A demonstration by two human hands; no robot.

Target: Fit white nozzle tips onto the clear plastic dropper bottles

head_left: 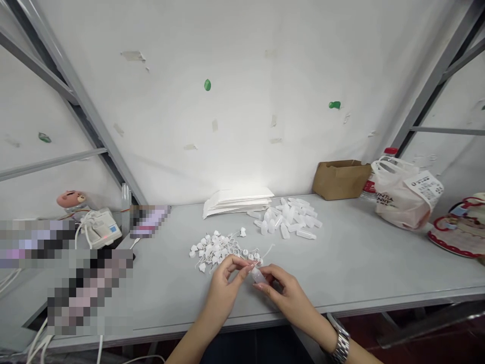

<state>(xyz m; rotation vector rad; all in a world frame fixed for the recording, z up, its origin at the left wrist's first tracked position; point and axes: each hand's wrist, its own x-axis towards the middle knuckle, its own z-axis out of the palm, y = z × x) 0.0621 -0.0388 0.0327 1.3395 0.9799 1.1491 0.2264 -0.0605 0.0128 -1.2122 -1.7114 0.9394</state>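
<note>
One small, translucent, frosted plastic bottle (258, 275) is in hand, held above the grey table (359, 263) on the person's side of the stack of flat white paper pieces (238, 202). The right hand (287, 289) grips its body between thumb and fingers; the left hand (228, 277) is pinched narrow at its upper end, and what lies between those fingertips cannot be made out. A thin white strand (270, 248) rises just beyond the fingers. Work on this piece is judged under way and unfinished. No completed piece was identified. Judged outstanding: a heap of loose translucent plastic bottles (290, 215) beside the stack, on its right, and a scatter of small white plastic caps with thin tails (215, 247) in front of it, slightly left. Neither group could be counted reliably. Condition of the held bottle: slim, cloudy, tilted with its upper end toward the left hand; no label or damage noted, though the fingers cover part of it. Contents cannot be determined.
</note>
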